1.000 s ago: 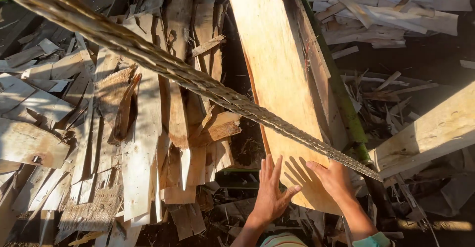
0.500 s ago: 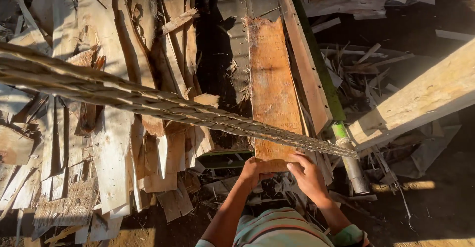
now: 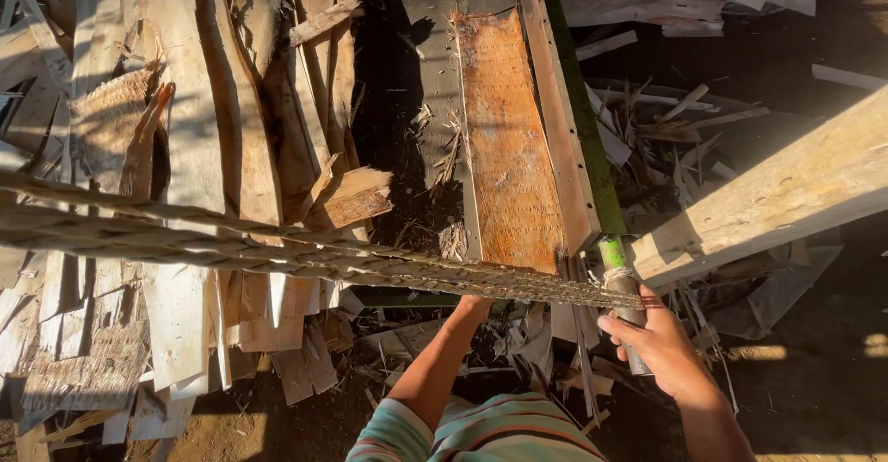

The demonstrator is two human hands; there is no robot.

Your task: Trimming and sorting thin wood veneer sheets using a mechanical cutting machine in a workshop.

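Rope (image 3: pixel 305 257), thick and twisted, fibres frayed, stretched taut from 9 o'clock across to 3 o'clock, knotted round a green pole (image 3: pixel 585 138). Cutting straight across the view, masking the left hand (image 3: pixel 474 303): reaching up under the near end of a rough orange-brown plank (image 3: pixel 507 138); spread or closed, cannot tell. Right hand (image 3: pixel 655 344) at 4 o'clock, fingers curled round the pole's grey lower end, just below the knot. Plank lying lengthways toward 12 o'clock, grainy face sunlit, beside a paler board edge. Pale squared beam (image 3: pixel 786 198) slanting in from 3 o'clock. Heaped splintered offcuts (image 3: pixel 185 147) at 10 o'clock, more scraps at 1 o'clock. Striped sleeve (image 3: pixel 481 434) at 6 o'clock.
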